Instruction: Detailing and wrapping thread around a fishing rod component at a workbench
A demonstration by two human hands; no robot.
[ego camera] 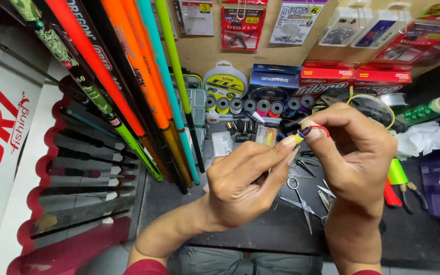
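well, both my hands sit raised over the dark tabletop (260,224), pinching one small float (301,135) between them. my left hand (245,186) has thumb and forefinger closed on its yellow end; my right hand (355,153) has its fingers closed on the blue end, where a red line (323,129) loops out. scissors (301,201) lie on the tabletop just below the hands. thread spools (250,106) line up behind, and bright rods (138,91) lean at the left.
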